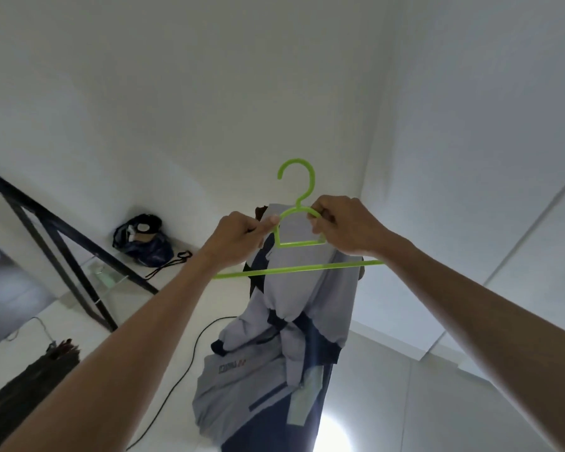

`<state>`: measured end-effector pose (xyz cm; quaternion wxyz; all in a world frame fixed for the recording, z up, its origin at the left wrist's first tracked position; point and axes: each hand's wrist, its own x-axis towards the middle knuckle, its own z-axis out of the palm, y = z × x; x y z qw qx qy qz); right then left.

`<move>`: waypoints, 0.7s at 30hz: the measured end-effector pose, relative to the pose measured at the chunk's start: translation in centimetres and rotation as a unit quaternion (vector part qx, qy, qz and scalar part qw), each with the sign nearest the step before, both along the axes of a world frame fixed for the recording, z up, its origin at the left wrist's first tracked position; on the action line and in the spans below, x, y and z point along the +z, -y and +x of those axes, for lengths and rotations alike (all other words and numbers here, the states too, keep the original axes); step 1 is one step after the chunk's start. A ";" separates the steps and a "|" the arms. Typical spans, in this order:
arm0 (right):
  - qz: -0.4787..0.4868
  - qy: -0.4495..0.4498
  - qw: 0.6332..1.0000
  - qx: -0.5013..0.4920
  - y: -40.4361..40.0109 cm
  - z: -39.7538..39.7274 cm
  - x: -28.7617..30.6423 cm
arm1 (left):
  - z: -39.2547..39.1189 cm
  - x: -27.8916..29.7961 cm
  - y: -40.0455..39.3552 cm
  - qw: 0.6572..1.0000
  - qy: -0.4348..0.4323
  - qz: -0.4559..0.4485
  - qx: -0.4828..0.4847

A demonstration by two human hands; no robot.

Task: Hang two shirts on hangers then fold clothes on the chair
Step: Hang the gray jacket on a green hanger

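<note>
Left hand [242, 231] and right hand [343, 223]: both pinch the green hanger [302, 243], held up at arm's length. Grey-and-navy shirt [284, 337]: draped below and behind the hanger (chest print mirrored, unreadable). Dark bag [144, 243]: corner beyond.

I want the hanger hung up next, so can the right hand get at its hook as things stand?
Probably yes: the hook stands bare just above the right hand, though that hand grips the hanger.
</note>
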<state>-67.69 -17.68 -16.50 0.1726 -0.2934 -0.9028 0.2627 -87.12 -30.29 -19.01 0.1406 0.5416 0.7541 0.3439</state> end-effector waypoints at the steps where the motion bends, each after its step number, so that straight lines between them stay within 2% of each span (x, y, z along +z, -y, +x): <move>1: -0.008 -0.001 1.000 -0.008 -0.5 -0.1 0.0 | -0.2 -0.4 -0.9 1.000 0.013 0.004 -0.011; 4: -0.013 -0.003 0.999 -0.035 -2.4 -0.6 -0.5 | -1.3 -1.5 -3.8 0.999 0.037 0.001 -0.037; 10: -0.020 -0.001 0.991 -0.133 -6.6 -3.6 -3.5 | -6.3 -5.7 -12.0 0.983 0.125 -0.077 -0.106; 14: -0.019 0.023 0.976 -0.218 -10.4 -6.2 -6.1 | -11.1 -8.5 -19.1 0.983 0.092 -0.121 -0.101; 18: -0.031 0.035 0.955 -0.294 -13.8 -7.7 -9.0 | -14.8 -11.3 -26.9 0.979 -0.049 -0.188 -0.068; 21: -0.031 0.058 0.942 -0.330 -15.9 -8.3 -10.9 | -16.0 -14.0 -31.7 0.959 -0.078 -0.264 -0.069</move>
